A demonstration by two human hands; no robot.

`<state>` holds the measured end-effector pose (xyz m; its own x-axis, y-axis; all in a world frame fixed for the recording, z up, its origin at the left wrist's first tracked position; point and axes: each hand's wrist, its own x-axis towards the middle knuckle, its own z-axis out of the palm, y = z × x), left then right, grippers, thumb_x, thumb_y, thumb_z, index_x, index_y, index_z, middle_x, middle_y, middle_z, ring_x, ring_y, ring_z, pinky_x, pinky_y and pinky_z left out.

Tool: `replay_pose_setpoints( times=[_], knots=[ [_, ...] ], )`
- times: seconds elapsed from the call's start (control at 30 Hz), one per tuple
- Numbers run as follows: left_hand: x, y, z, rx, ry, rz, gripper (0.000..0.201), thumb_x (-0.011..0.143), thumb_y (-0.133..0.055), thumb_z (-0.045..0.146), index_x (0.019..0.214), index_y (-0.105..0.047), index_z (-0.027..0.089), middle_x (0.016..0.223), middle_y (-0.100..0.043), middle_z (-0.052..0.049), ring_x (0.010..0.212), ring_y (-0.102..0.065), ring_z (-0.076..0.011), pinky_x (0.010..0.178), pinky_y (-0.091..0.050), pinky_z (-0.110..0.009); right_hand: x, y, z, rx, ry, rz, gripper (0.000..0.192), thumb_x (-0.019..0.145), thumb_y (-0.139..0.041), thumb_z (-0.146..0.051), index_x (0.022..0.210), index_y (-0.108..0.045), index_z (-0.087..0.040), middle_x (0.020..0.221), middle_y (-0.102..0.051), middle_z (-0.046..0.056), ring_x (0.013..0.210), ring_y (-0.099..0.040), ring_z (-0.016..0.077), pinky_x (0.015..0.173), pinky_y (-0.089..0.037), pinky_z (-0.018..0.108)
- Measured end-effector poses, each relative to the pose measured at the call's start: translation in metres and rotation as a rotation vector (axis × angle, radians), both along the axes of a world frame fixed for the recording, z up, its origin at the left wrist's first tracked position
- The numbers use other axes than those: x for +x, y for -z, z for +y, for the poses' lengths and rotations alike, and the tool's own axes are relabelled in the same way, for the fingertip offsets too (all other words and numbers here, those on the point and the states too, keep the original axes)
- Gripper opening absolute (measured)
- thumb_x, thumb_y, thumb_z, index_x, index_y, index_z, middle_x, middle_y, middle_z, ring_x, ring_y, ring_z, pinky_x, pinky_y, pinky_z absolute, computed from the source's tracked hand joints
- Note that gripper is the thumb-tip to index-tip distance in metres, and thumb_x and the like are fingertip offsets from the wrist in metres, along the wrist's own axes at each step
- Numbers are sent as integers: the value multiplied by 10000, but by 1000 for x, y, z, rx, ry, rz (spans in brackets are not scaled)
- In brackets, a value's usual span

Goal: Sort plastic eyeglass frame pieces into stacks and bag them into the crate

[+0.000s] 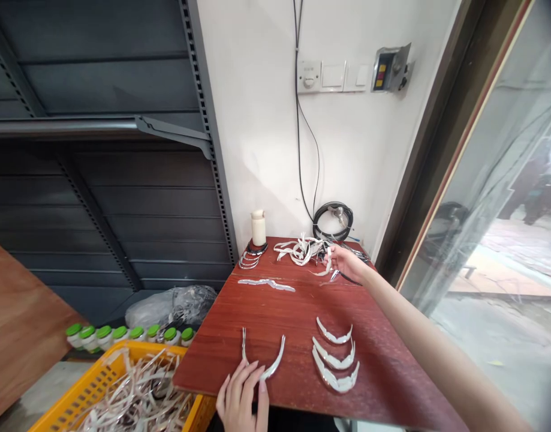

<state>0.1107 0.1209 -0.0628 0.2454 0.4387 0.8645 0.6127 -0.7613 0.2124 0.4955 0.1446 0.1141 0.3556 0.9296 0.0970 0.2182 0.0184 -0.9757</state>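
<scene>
Right hand [342,259] grip is closed on a white strip [328,264] beside the tangled pile [302,249]; snagging w/ the pile is likely. Left hand [241,393], fingers flat, no grip, pins a curved frame [262,360] at counter [293,312] edge; it could slip off.

Soft even daylight from the large glass pane [504,198] on the right, hazy reflections across it, dim dark grey metal shelving [99,180], wide-angle bending at edges, mostly sharp, faint shadows.
</scene>
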Motion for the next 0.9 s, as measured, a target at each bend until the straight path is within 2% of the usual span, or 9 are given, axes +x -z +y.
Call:
replay_pose_setpoints(
  times=[0.07, 0.17, 0.27, 0.37, 0.43, 0.5, 0.6, 0.7, 0.9],
  knots=[
    [-2, 0, 0, 1, 13, 33, 222, 895, -531, 236, 1086, -641, 268, 1054, -724, -39, 1078, -633, -222, 1017, -325, -401, -10, 10, -15, -30, -46, 39, 208, 711, -547, -314, 891, -500, -220, 870, -695, 47, 874, -706, 224, 798, -548, 363],
    [-4, -1, -2, -31, 18, 48, 234, 899, -532, 226, 1107, -635, 260, 1096, -713, -45, 1113, -624, -219, 1047, -309, -403, -23, 34, -37, -89, -82, 56, 254, 702, -586, -298, 929, -499, -224, 897, -689, 37, 924, -712, 227, 829, -550, 376],
    [-4, -2, -5, -69, 24, 39, 233, 905, -528, 231, 1109, -635, 263, 1113, -710, -40, 1127, -625, -211, 1060, -309, -395, -29, 58, -54, -151, -64, 8, 284, 709, -582, -273, 977, -499, -230, 876, -691, 26, 905, -722, 221, 816, -558, 383],
    [-3, -3, -7, -110, 28, 29, 230, 913, -519, 245, 1109, -636, 270, 1120, -711, -36, 1133, -625, -204, 1066, -307, -392, -27, 68, -64, -205, -6, -124, 290, 692, -562, -212, 980, -530, -229, 858, -697, 10, 852, -720, 207, 790, -554, 375],
    [-3, -4, -8, -128, 29, 22, 228, 917, -513, 245, 1108, -635, 270, 1125, -711, -40, 1135, -623, -203, 1073, -301, -399, -26, 68, -68, -231, 50, -265, 208, 687, -552, -180, 890, -573, -218, 843, -697, 15, 851, -700, 211, 822, -532, 386],
    [-2, -4, -9, -134, 31, 8, 227, 916, -514, 240, 1105, -637, 269, 1123, -712, -42, 1136, -622, -205, 1077, -300, -407, -28, 66, -71, -235, 110, -429, 115, 707, -545, -165, 793, -606, -208, 876, -697, 42, 934, -663, 232, 915, -476, 412],
    [-2, -4, -10, -154, 37, 0, 228, 916, -518, 234, 1105, -639, 273, 1125, -710, -40, 1149, -617, -207, 1081, -303, -412, -44, 62, -75, -217, 109, -643, 146, 765, -560, -188, 843, -680, -218, 999, -699, 56, 1055, -601, 245, 1009, -384, 402],
    [-2, -5, -12, -184, 45, 8, 231, 922, -513, 234, 1116, -634, 271, 1140, -704, -41, 1166, -606, -208, 1083, -298, -415, -66, 60, -82, -220, 13, -781, 172, 829, -576, -262, 920, -721, -248, 1011, -713, 39, 1025, -607, 232, 970, -385, 354],
    [-3, -8, -15, -212, 48, 20, 243, 915, -524, 212, 1125, -631, 270, 1160, -691, -33, 1182, -595, -200, 1087, -305, -409, -89, 52, -118, -310, -127, -891, 212, 841, -523, -217, 771, -721, -238, 858, -737, 31, 814, -650, 204, 761, -414, 289]
  ],
)
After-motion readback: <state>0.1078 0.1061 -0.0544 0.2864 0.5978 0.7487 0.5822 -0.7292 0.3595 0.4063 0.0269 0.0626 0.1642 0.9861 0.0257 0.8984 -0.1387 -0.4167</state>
